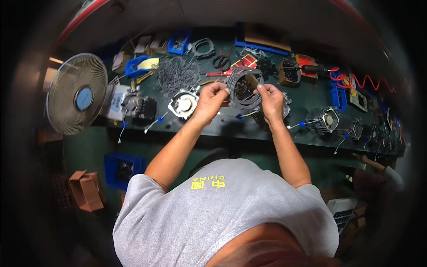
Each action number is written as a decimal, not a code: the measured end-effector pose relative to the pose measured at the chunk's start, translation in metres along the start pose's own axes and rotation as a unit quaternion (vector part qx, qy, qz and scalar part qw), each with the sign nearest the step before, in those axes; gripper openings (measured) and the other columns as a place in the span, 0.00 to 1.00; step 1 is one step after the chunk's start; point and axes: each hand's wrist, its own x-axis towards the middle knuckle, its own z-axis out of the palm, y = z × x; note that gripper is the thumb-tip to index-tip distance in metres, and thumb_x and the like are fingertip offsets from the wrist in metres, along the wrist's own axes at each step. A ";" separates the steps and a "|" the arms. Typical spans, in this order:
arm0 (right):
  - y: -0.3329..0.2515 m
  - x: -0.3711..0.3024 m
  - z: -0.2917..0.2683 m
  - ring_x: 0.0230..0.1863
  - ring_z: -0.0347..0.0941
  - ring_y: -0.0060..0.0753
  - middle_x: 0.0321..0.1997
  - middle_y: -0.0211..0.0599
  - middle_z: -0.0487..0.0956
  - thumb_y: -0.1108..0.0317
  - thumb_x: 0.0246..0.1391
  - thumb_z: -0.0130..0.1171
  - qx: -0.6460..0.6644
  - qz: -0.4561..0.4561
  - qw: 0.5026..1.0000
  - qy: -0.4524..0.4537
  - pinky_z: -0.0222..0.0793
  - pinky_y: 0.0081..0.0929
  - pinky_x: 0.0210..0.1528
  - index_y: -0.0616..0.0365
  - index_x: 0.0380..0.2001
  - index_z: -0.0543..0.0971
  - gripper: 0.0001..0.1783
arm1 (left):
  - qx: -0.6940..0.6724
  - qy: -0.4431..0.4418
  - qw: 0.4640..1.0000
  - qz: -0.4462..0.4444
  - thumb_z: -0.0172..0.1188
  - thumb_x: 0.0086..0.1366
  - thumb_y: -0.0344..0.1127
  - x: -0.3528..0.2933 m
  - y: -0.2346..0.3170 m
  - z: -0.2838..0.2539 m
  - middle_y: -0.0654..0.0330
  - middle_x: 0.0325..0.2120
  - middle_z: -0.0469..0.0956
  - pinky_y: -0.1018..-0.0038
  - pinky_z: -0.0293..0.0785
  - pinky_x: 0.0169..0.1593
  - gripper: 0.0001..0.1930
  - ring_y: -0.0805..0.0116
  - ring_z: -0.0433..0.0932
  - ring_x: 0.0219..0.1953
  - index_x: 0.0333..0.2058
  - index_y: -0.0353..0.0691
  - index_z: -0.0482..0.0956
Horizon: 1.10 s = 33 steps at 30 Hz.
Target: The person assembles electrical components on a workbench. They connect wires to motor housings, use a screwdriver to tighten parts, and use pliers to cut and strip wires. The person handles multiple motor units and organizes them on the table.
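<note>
Above the bench I hold up a grey ring-shaped frame (246, 105) with a wide round opening. My left hand (211, 103) pinches its left side between thumb and fingers. On the opposite side, my right hand (272, 102) grips the rim with the thumb on top. Small dark parts show through the opening. A round metal motor housing (183, 104) with a pale centre lies just left of my left hand. Another finned unit, partly covered by the ring and my right hand, sits beneath them.
A fan (82, 95) stands at the left. Behind my hands are a heap of grey parts (178, 75), scissors (221, 61), another grey ring (203, 47) and a box of dark screws (290, 72). A red coiled hose (367, 84) and several motor units (327, 121) lie rightward. Another person's hand (367, 160) shows far right.
</note>
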 end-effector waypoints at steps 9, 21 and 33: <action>0.001 -0.067 0.020 0.32 0.81 0.24 0.34 0.39 0.85 0.66 0.67 0.62 0.027 0.019 0.996 -0.080 0.77 0.22 0.38 0.64 0.37 0.80 0.10 | -0.015 0.133 0.991 0.029 0.62 0.72 0.33 -0.092 -0.019 -0.013 0.61 0.30 0.80 0.75 0.84 0.37 0.08 0.77 0.79 0.31 0.38 0.33 0.78; 0.004 -0.126 0.074 0.29 0.74 0.23 0.27 0.25 0.73 0.66 0.67 0.60 0.241 0.112 0.960 -0.082 0.82 0.34 0.47 0.59 0.44 0.77 0.08 | 0.055 0.161 0.985 0.040 0.60 0.74 0.34 -0.077 0.002 -0.211 0.61 0.35 0.82 0.80 0.82 0.38 0.10 0.77 0.80 0.33 0.48 0.34 0.78; 0.060 -0.169 0.178 0.36 0.83 0.28 0.38 0.36 0.84 0.68 0.66 0.61 0.192 0.175 0.965 -0.033 0.74 0.20 0.33 0.55 0.45 0.75 0.08 | 0.051 0.095 0.993 -0.038 0.61 0.73 0.37 -0.052 -0.016 -0.276 0.63 0.28 0.80 0.79 0.76 0.30 0.09 0.78 0.77 0.27 0.41 0.37 0.79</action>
